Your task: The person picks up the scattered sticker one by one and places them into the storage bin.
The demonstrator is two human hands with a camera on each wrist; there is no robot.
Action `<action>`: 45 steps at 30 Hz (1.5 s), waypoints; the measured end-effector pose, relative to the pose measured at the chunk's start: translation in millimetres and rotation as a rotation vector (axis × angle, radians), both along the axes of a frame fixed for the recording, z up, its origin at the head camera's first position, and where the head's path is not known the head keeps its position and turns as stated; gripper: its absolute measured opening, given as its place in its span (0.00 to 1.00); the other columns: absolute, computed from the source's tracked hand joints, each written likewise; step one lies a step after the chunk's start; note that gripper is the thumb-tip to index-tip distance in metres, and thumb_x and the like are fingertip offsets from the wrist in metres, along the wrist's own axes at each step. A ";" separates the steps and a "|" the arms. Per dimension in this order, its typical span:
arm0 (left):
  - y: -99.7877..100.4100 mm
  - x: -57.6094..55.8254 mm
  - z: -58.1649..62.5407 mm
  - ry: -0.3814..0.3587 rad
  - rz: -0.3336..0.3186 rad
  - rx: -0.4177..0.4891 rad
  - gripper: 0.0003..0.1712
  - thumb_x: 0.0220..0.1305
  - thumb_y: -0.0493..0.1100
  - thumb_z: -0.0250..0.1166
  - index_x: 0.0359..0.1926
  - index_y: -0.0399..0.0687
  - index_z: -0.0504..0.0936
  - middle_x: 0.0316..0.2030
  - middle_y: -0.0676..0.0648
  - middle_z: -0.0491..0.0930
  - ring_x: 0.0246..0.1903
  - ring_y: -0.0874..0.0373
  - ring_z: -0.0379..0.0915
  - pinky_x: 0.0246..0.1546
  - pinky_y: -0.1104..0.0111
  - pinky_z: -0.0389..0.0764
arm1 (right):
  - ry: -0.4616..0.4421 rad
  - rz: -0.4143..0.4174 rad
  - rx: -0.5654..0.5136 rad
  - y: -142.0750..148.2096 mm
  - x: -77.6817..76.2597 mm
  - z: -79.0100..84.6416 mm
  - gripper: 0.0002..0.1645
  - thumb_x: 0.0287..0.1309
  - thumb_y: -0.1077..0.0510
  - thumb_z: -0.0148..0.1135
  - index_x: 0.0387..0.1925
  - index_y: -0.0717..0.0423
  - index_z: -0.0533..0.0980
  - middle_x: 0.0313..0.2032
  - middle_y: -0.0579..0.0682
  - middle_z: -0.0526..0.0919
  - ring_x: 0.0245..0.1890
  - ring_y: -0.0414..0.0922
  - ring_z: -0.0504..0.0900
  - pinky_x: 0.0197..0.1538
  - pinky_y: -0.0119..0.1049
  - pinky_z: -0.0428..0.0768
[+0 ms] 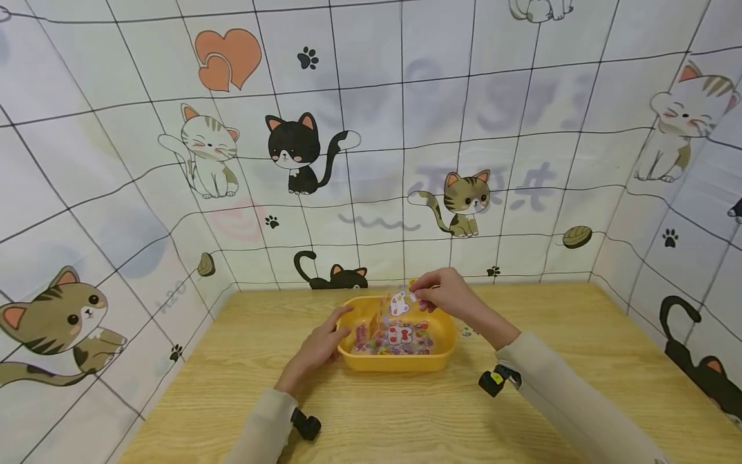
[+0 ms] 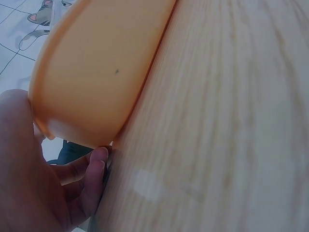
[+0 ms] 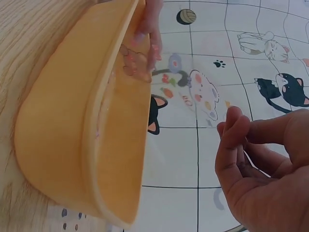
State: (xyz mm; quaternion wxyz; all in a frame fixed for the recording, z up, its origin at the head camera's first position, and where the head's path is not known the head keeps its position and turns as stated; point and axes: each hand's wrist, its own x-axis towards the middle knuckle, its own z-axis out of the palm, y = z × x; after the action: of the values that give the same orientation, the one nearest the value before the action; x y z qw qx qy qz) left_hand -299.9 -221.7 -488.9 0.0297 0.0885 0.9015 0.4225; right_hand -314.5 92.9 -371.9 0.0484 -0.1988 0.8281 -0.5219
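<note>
A yellow plastic basin (image 1: 394,364) stands on the table, holding clear plastic pieces with colourful cartoon prints (image 1: 400,335). My left hand (image 1: 320,336) grips the basin's left end. In the left wrist view, its thumb lies at the rim and the curled fingertips (image 2: 99,157) sit by the lower edge. Above the basin's right half, my right hand (image 1: 446,293) pinches a clear plastic sheet (image 1: 399,303) with a white cartoon animal on it. The right wrist view shows this see-through sheet (image 3: 203,92) hanging from thumb and fingertips; its lower part overlaps the basin.
The wooden table (image 1: 394,412) runs back to a cloth wall (image 1: 371,212) with grid lines and cartoon cats. Small coloured prints (image 1: 468,331) show on the table just right of the basin. A black wrist camera (image 1: 493,381) is strapped to the right sleeve, another (image 1: 306,425) to the left.
</note>
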 end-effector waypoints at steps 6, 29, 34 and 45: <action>-0.3 -0.6 1.3 -0.002 -0.003 0.006 0.29 0.77 0.54 0.52 0.76 0.74 0.62 0.31 0.45 0.76 0.15 0.57 0.69 0.20 0.67 0.74 | -0.032 0.023 -0.021 -14.7 -6.0 4.4 0.13 0.70 0.65 0.61 0.49 0.69 0.84 0.33 0.58 0.87 0.28 0.45 0.86 0.35 0.33 0.86; 0.5 -1.6 0.4 -0.011 -0.007 0.013 0.29 0.77 0.54 0.52 0.76 0.75 0.63 0.30 0.46 0.75 0.16 0.57 0.69 0.20 0.67 0.75 | -0.027 0.067 0.230 -27.0 -8.7 -3.1 0.15 0.70 0.63 0.58 0.51 0.68 0.84 0.41 0.61 0.89 0.35 0.59 0.89 0.38 0.45 0.88; 0.0 -2.8 1.2 -0.006 -0.003 0.008 0.29 0.77 0.54 0.52 0.76 0.74 0.63 0.30 0.46 0.76 0.15 0.57 0.70 0.20 0.67 0.75 | -0.041 0.106 0.285 -29.4 -14.7 3.6 0.14 0.67 0.67 0.59 0.49 0.70 0.84 0.40 0.63 0.89 0.33 0.58 0.90 0.39 0.45 0.89; -0.5 -1.9 0.1 -0.009 -0.020 0.015 0.29 0.77 0.53 0.52 0.76 0.75 0.62 0.30 0.46 0.76 0.15 0.57 0.69 0.20 0.66 0.75 | -0.109 0.126 0.470 -33.7 -24.9 9.0 0.17 0.61 0.73 0.58 0.52 0.70 0.81 0.43 0.64 0.87 0.23 0.49 0.89 0.32 0.39 0.88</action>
State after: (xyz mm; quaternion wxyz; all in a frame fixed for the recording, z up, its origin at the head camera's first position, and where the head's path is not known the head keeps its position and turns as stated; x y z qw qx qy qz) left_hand -301.8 -222.2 -488.8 0.0373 0.0958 0.8974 0.4292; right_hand -339.3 59.2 -362.8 0.1702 -0.2047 0.9089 -0.3210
